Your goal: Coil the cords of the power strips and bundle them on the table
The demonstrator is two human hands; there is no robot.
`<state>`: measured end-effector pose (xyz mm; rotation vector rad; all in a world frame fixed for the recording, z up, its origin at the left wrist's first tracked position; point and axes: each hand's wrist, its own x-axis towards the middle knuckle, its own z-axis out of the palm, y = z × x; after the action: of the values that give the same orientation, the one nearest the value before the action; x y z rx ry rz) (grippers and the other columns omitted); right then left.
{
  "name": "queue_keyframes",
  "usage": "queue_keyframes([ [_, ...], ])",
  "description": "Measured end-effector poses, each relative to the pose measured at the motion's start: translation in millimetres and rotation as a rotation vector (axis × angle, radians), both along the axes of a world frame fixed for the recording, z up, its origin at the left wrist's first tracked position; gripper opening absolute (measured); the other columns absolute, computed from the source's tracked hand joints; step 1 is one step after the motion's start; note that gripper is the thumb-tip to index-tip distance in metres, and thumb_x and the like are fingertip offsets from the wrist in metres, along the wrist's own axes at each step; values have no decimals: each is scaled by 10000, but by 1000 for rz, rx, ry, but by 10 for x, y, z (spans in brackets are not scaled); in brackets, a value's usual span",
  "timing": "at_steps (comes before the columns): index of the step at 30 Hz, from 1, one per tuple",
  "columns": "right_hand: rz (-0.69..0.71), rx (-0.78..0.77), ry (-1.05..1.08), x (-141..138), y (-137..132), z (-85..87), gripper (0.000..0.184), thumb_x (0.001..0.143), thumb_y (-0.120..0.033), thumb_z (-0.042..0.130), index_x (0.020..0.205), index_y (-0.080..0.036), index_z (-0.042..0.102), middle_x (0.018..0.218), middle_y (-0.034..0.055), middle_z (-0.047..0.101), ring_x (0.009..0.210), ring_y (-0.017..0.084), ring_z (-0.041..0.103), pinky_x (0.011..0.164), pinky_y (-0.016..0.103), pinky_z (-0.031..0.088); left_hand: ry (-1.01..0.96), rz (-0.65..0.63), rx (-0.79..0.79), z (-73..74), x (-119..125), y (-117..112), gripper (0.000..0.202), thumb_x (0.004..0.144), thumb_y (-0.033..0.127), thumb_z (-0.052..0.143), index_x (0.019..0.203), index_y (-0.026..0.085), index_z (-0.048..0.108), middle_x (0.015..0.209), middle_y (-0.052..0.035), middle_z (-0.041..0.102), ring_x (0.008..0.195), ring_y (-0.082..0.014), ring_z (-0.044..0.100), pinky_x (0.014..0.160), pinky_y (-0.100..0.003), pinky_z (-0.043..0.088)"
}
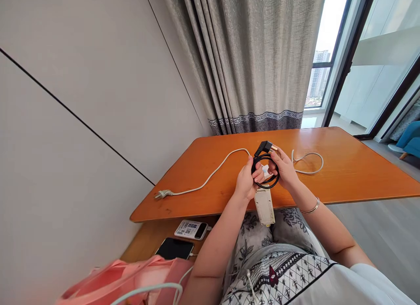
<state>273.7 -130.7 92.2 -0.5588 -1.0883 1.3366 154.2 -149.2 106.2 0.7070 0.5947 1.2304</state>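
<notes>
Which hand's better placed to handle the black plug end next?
Right, probably. The right hand sits beside the black plug atop the black coil, with a grip on the coil's right side; the left hand pinches the coil's left side, lower down.

Open wood showed on the right half and far edge of the counter (361, 173); a white cable (210, 176) crossed the left half to its plug (163, 194); a second white loop (310, 163) lay just right of the right hand (285, 167); the wall (82, 143) closed the left side; the curtain (249, 77) hung behind.
</notes>
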Motion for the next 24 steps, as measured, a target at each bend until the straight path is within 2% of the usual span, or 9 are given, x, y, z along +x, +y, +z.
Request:
queue_keyframes([
  [3,-40,50,-3,6,-21,-144,657,707,-599,769,1177,-220,511,555,-96,530,512,111,513,547,260,444,-66,20,-39,15,-3,5,537,988,526,426,584,173,400,407,91,245,329,-32,217,352,-141,234],
  [5,-54,100,-78,19,-40,-229,646,696,-590,779,1162,-210,544,586,-72,565,579,134,563,584,275,459,-94,36,-37,8,-9,-1,536,1011,503,370,589,174,404,405,88,245,327,-37,227,353,-144,237],
  [9,-107,123,-200,47,-62,-308,534,700,-622,751,993,-195,620,588,-54,579,501,115,527,519,264,434,-32,38,7,-53,-2,-15,539,949,580,471,595,177,429,396,85,274,337,-51,297,373,-161,291],
  [12,-197,92,-201,55,-52,-308,483,738,-658,687,870,-199,617,538,-59,553,412,90,454,441,243,377,69,83,49,-115,25,-11,524,867,642,570,659,163,523,413,64,382,391,-80,431,424,-180,373],
  [14,-226,88,-210,56,-40,-307,460,756,-647,674,835,-198,614,493,-68,514,391,86,425,424,236,358,114,110,86,-143,42,-7,513,844,643,603,721,146,576,428,55,431,405,-89,466,431,-188,385],
  [18,-219,102,-219,50,-17,-363,474,760,-653,672,880,-197,626,509,-61,522,428,99,462,463,241,405,88,72,122,-131,43,-22,473,853,591,635,715,144,566,380,99,317,327,-54,328,377,-169,315],
  [21,-156,146,-195,52,0,-492,550,824,-713,545,1006,-200,623,683,0,637,599,145,606,581,274,503,-1,67,82,-62,-1,-41,460,897,549,602,668,165,492,384,116,247,314,-34,232,351,-147,262],
  [24,-164,220,-343,93,18,-698,477,935,-601,441,1145,-200,592,881,55,691,745,169,663,663,302,547,-130,101,37,33,-84,-38,440,954,492,540,664,177,439,412,117,214,319,-29,198,340,-131,236],
])
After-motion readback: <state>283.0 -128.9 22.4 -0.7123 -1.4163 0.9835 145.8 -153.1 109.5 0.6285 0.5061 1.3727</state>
